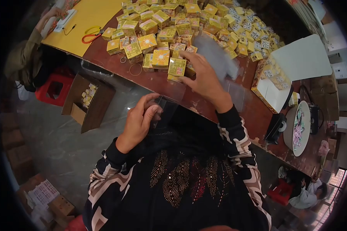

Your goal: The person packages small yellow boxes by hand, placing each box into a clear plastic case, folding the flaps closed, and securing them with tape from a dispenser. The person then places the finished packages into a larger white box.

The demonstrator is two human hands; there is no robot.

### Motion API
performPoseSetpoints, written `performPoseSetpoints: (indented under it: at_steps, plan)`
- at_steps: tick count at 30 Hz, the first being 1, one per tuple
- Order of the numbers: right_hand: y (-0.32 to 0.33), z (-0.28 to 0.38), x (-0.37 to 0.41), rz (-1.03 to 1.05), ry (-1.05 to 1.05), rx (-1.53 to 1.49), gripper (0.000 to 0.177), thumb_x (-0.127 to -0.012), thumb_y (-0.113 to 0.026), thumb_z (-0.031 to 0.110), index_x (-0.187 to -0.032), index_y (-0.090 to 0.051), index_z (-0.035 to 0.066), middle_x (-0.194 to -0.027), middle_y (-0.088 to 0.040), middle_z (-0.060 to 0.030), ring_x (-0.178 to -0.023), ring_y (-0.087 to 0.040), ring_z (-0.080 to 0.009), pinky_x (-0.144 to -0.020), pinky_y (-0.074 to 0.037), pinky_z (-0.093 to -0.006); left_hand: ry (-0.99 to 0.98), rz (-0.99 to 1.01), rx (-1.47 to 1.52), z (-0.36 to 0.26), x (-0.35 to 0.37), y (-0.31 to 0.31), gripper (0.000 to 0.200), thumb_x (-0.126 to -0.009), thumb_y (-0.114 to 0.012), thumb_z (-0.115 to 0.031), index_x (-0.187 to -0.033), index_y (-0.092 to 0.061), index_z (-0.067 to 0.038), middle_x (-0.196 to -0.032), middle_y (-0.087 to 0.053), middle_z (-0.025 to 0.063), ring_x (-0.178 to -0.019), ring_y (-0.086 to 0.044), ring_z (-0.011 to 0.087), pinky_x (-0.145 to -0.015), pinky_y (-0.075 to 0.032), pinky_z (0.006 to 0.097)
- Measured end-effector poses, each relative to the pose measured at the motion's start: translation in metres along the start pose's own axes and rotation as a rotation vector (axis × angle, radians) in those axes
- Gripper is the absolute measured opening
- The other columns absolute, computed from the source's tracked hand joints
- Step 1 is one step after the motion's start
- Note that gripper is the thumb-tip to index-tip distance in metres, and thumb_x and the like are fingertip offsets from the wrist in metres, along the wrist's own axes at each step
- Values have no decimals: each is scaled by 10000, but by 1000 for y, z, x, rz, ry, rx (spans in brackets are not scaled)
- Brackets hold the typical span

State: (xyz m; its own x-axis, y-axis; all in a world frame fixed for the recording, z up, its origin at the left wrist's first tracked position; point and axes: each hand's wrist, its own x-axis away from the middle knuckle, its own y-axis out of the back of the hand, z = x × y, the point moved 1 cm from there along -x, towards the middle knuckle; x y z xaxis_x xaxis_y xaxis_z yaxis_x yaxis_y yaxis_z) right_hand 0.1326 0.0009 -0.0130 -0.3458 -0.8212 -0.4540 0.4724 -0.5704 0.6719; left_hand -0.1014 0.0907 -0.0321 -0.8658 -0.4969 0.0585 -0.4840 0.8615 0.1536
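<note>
My right hand [205, 75] reaches over the table's front edge, thumb and fingers closed around a small yellow box [177, 67] with printed sides. That box is at the near edge of a large heap of similar yellow boxes [160, 57]. Lower and to the left, in front of my body, my left hand [139, 119] has its fingers curled around a clear plastic case [159, 109]. Part of the case is hard to make out against my dark clothes. Clear plastic pieces [216, 54] lie just beyond my right hand.
On the red table [235, 86] stand an open carton [272, 90], a tape dispenser [275, 128] and a white bowl [297, 129]. Scissors [91, 36] lie at the left, near another person's hand [52, 13]. Below are a cardboard box [90, 104] and red stool [54, 90].
</note>
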Motion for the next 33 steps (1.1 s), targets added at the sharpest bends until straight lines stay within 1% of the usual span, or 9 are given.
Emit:
performPoseSetpoints:
  at_steps: [9, 11, 14, 18, 20, 21, 23, 26, 33]
  plan:
    - [81, 19, 38, 190, -79, 179, 551, -718, -728, 3, -1250, -596, 61, -1250, -590, -137, -1195, -531, -351, -1002, -441, -430, -26, -95, 201, -3, -8, 8, 466, -1055, -406, -301, -1352, -491, 46, -952, -625, 78, -776, -595, 135, -716, -511, 278]
    - [92, 20, 58, 444, 13, 523, 600, -689, -706, -18, -1271, -593, 79, -1273, -576, -122, -1234, -500, -343, -1011, -432, -426, -3, -66, 228, -3, -14, 3, 501, -1047, -401, -332, -1362, -500, 45, -982, -623, 87, -795, -605, 144, -722, -519, 291]
    - [82, 20, 79, 547, 114, 567, 547, -702, -640, -36, -1235, -596, 81, -1165, -581, -91, -1181, -492, -333, -1003, -401, -432, 34, 0, 243, -5, -23, -9, 497, -1035, -417, -303, -1383, -496, 43, -1056, -624, 92, -905, -635, 170, -798, -529, 308]
    - [82, 14, 88, 465, 199, 472, 546, -737, -692, 47, -1270, -576, 79, -1197, -583, -100, -1177, -506, -335, -1001, -416, -431, 32, 77, 328, -15, -26, -24, 480, -1020, -499, -263, -1392, -487, 40, -1158, -623, 105, -1075, -637, 213, -915, -508, 328]
    - [97, 25, 88, 235, -30, 278, 596, -758, -759, 171, -1306, -546, 75, -1223, -585, -117, -1152, -533, -341, -961, -456, -427, 41, 79, 346, -16, -24, -23, 472, -1012, -533, -244, -1387, -491, 40, -1197, -622, 114, -1122, -631, 226, -940, -498, 331]
    - [95, 22, 95, 235, -26, 273, 596, -758, -759, 171, -1306, -546, 75, -1223, -585, -117, -1152, -533, -341, -961, -456, -427, 35, 76, 393, -15, -24, -21, 470, -985, -588, -174, -1391, -481, 37, -1231, -611, 120, -1151, -616, 223, -956, -488, 318]
    - [89, 14, 115, 72, -287, 373, 649, -746, -816, 269, -1299, -538, 74, -1197, -588, -131, -1107, -562, -345, -897, -498, -427, 32, 85, 430, -14, -25, -19, 490, -958, -644, -104, -1395, -471, 33, -1265, -599, 126, -1180, -601, 220, -973, -478, 304]
    - [64, 29, 124, 118, -476, 297, 643, -740, -830, 259, -1281, -537, 73, -1152, -589, -136, -1077, -577, -344, -864, -514, -421, 38, 91, 416, -14, -27, -19, 516, -910, -683, -25, -1379, -479, 37, -1304, -584, 142, -1215, -587, 231, -1007, -472, 320]
    - [38, 29, 130, 73, -455, 327, 585, -766, -807, 236, -1261, -544, 70, -1116, -600, -163, -1030, -592, -381, -851, -516, -433, -26, 10, 412, -17, -23, -19, 553, -850, -729, 21, -1352, -497, 40, -1279, -591, 150, -1183, -605, 232, -1001, -494, 323]
